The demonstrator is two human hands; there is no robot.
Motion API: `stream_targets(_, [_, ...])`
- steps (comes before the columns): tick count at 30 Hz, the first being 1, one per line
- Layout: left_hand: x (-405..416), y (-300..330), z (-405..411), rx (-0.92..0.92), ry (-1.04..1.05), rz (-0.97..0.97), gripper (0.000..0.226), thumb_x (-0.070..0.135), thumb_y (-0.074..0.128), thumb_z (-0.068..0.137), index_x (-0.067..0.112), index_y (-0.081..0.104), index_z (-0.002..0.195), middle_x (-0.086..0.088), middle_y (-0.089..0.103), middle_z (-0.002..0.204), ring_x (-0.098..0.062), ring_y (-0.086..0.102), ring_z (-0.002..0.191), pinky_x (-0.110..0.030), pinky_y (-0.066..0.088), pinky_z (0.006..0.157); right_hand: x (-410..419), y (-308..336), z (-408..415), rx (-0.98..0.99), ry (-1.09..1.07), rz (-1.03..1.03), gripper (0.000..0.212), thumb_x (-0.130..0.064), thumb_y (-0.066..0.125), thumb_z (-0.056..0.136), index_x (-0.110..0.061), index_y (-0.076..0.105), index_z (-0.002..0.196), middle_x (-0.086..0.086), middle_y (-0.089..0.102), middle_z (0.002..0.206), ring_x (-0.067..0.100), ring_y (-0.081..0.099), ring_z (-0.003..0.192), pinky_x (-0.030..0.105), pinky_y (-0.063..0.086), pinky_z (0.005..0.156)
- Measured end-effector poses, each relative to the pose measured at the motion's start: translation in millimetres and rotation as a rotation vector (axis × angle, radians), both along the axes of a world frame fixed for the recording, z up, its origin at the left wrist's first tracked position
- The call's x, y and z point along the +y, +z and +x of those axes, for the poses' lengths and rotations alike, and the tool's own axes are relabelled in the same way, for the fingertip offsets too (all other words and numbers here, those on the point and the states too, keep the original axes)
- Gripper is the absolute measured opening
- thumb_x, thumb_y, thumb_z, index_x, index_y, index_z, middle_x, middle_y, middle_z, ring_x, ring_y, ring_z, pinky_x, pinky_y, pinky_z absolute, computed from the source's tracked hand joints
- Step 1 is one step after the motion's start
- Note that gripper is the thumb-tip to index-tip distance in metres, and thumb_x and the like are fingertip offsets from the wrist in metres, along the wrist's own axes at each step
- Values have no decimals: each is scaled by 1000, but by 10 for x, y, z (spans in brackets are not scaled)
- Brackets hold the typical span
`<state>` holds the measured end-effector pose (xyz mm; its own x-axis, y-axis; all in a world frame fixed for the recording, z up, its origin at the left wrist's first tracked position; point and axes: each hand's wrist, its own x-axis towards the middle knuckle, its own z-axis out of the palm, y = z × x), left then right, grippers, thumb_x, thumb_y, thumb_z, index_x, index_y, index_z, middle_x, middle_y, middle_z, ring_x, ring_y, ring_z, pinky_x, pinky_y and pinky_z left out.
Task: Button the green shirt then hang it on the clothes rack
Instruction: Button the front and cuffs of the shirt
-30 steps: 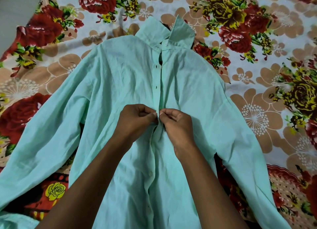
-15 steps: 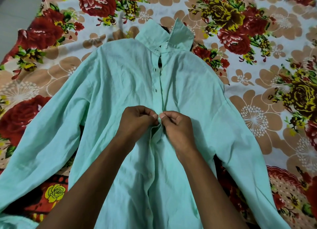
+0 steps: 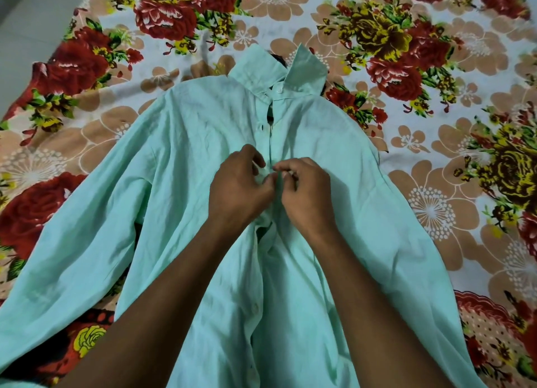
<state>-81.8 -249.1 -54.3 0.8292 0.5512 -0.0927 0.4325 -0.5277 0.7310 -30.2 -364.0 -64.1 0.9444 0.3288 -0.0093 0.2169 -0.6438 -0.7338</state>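
The green shirt (image 3: 180, 201) lay front-up on a floral bedsheet (image 3: 436, 143), collar (image 3: 279, 73) toward the far side and both sleeves spread outward toward the near corners. The collar button (image 3: 279, 90) sat fastened, and a narrow dark gap showed along the placket just below it. Both hands met at the shirt's centre front, about chest height. The left hand (image 3: 238, 190) had its fingers curled, pinching the left edge of the placket. The right hand (image 3: 308, 193) was curled as well, its fingertips (image 3: 283, 171) pinching the opposite edge, so that both grips were closed on the shirt's cloth and nearly touching each other. Whether a button sat between the fingertips could not be told. Below the hands the front edges bunched and parted slightly, and a pale lower button (image 3: 255, 306) showed on the placket between the forearms.
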Motion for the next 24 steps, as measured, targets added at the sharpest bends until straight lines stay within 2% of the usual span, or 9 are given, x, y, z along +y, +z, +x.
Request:
stream_targets(3, [26,-109,161,99,-35,86,35,43,72,84,16,61,104,-1,63,95,-20,62,82,-37,53,70,82,-110,164,-11,68,-128,22,-14,58,96,-16,76,109,4,68,107,22,65,102,35,55,91])
stream_targets(5, [77,-169,215,106,-8,54,28,35,73,85,12,66,99,-2,67,91,-22,64,81,-34,52,67,107,-167,210,-14,37,-165,17,-24,66,95,-16,76,106,6,64,105,24,65,97,42,57,87])
stream_targets(8, [183,-195,229,94,48,-67,12,20,73,85,11,75,92,3,70,80,-17,67,76,-18,44,58,137,-183,223,-29,-13,-187,26,-36,78,86,-18,76,105,4,64,104,23,66,98,40,57,85])
stream_targets(10, [247,-178,219,97,106,-204,8,17,75,85,12,79,90,3,71,77,-12,68,72,-15,45,59,161,-176,216,-41,-27,-201,27,-37,81,83,-19,76,103,2,64,104,22,65,99,40,57,83])
stream_targets(13, [310,-122,217,102,198,-456,5,13,74,86,13,77,82,-8,73,78,-19,68,71,-29,56,70,206,-144,214,-83,-36,-232,19,-32,77,87,-20,75,101,1,64,105,23,63,101,37,55,80])
stream_targets(15, [325,-86,235,120,227,-538,11,9,71,87,13,75,77,-14,73,80,-24,66,71,-36,58,73,248,-108,195,-115,-47,-257,16,-31,69,93,-19,75,100,2,64,105,24,62,102,36,54,76])
stream_targets(19, [319,-33,290,173,229,-576,15,4,63,86,11,74,78,-14,70,78,-24,64,72,-38,56,73,310,-75,168,-115,-44,-326,31,-47,63,96,-18,72,104,2,64,107,24,58,105,37,49,76])
stream_targets(22, [321,-2,320,189,265,-612,16,3,58,87,5,73,83,-14,66,76,-25,60,71,-35,52,70,332,-75,204,-104,-38,-368,20,-35,65,96,-18,71,105,1,64,109,25,57,108,36,47,76])
stream_targets(24, [314,16,329,187,284,-638,14,5,60,88,7,72,82,-12,63,73,-24,57,66,-30,49,64,327,-86,206,-105,-85,-301,12,-28,66,95,-19,74,98,0,66,103,24,59,104,35,50,73])
